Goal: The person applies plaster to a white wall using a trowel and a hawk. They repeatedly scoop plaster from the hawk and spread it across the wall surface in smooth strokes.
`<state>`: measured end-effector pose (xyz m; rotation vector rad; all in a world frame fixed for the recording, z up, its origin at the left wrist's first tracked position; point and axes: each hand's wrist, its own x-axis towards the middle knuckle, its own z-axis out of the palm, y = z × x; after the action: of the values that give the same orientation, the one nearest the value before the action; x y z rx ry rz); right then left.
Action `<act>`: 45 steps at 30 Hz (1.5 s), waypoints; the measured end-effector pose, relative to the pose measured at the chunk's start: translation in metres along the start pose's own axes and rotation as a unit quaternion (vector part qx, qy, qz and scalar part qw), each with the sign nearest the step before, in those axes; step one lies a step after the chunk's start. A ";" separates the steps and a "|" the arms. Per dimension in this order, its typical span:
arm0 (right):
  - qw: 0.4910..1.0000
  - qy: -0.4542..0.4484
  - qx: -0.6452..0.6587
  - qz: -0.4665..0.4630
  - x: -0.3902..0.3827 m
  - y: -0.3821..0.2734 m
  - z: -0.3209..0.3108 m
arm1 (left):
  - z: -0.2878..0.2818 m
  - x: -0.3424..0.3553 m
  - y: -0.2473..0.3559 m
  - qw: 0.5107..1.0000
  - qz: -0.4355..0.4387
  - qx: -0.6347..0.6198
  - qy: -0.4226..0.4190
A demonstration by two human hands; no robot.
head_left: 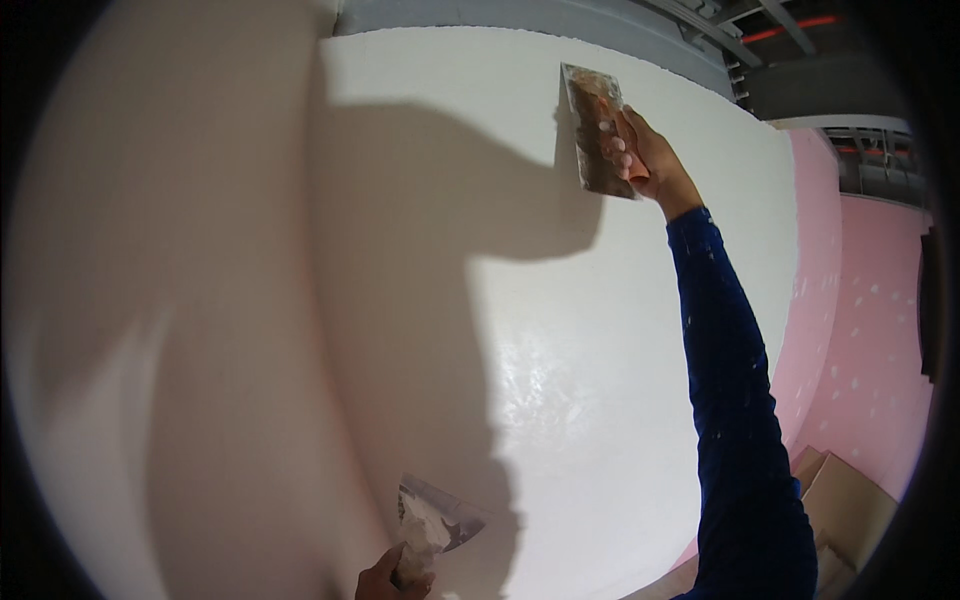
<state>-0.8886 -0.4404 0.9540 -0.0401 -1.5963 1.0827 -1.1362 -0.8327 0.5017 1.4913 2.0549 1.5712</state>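
Note:
High on the white-coated wall [600, 330], my right hand [648, 155] is closed round the orange-brown handle of a plastering trowel [590, 165]. The trowel's rectangular metal blade, smeared with dark and pale residue, is held upright at the wall; I cannot tell whether its whole face touches. At the bottom, my left hand [385, 580] grips a putty knife [455, 515] by its handle, its broad blade pointing up. A lump of whitish putty [420, 535] clings to the blade and around the handle's top. Only part of the left hand shows.
To the left, another pale wall [200, 250] meets this one in a corner. Pink boards [880, 330] with white filler spots stand at the right, above a cardboard box [850, 500]. Metal ceiling framing [740, 20] runs overhead. My shadow falls across the white wall.

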 end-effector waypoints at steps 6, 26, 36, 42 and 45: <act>0.991 0.067 0.039 -0.108 0.049 -0.030 -0.005 | -0.001 0.002 -0.004 0.999 -0.047 0.002 -0.024; 0.995 -0.098 -0.003 -0.022 0.066 -0.020 0.083 | -0.001 0.004 0.003 0.998 -0.029 -0.036 -0.043; 0.984 -0.053 -0.097 -0.137 0.057 -0.041 0.100 | -0.002 0.007 0.009 0.998 -0.023 -0.043 -0.044; 0.982 -0.098 -0.077 -0.140 0.091 -0.012 0.240 | -0.004 0.014 0.027 0.997 -0.058 -0.013 -0.053; 0.979 -0.128 -0.077 -0.138 0.097 -0.002 0.283 | -0.005 0.016 0.030 0.994 -0.094 0.006 -0.060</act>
<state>-1.1456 -0.5607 1.0495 0.2201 -1.8508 0.7706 -1.1295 -0.8250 0.5352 1.3171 2.0723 1.3683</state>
